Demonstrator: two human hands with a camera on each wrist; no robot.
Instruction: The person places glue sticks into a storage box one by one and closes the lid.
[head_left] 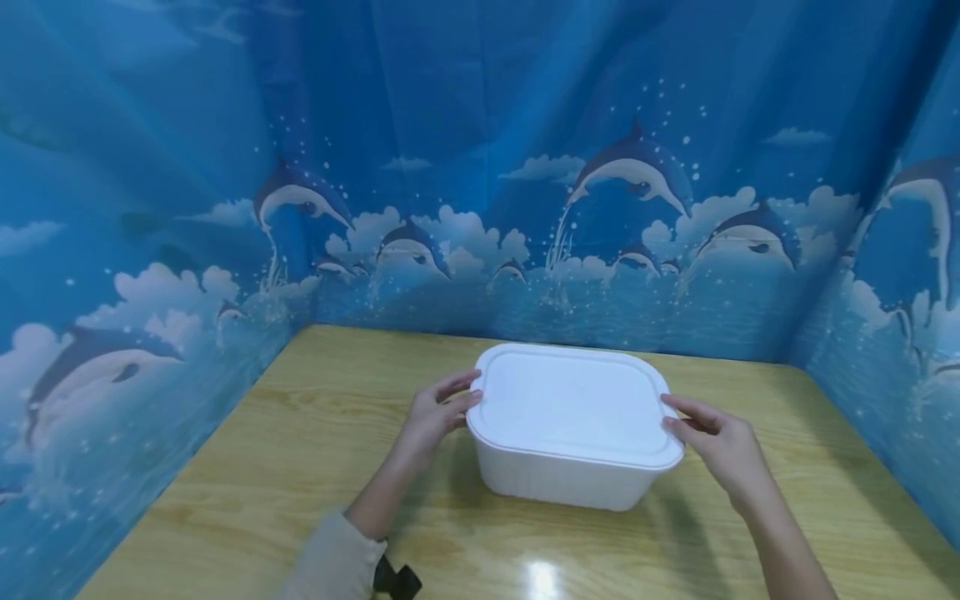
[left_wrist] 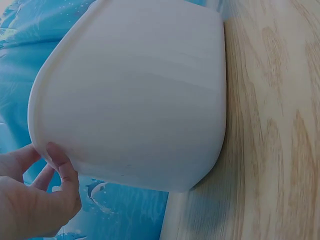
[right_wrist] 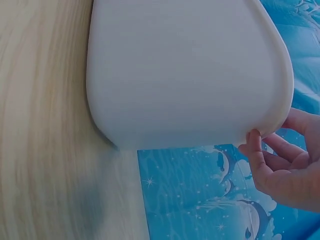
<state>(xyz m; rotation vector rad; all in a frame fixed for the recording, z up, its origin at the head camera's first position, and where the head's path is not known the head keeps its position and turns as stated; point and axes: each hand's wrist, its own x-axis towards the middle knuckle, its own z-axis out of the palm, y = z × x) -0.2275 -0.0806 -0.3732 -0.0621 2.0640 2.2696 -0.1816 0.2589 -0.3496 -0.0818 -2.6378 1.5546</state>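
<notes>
A white rectangular plastic storage box (head_left: 558, 481) with rounded corners stands on the wooden table, its white lid (head_left: 573, 404) lying flat across the top. At the left end, my left hand (head_left: 431, 421) pinches the lid's rim, thumb and fingertips around the edge. My right hand (head_left: 723, 446) grips the rim at the opposite end in much the same way. In the left wrist view, a fingertip of the left hand (left_wrist: 42, 200) presses under the rim against the box wall (left_wrist: 130, 95). The right wrist view has the right hand's (right_wrist: 290, 167) fingers under the rim too. The box's inside is hidden.
The light wooden table (head_left: 247, 483) extends on both sides of the box. A blue curtain (head_left: 450, 100) printed with dolphins and clouds hangs behind the table and along both sides. Below the left sleeve (head_left: 333, 554) is a small black object (head_left: 401, 582).
</notes>
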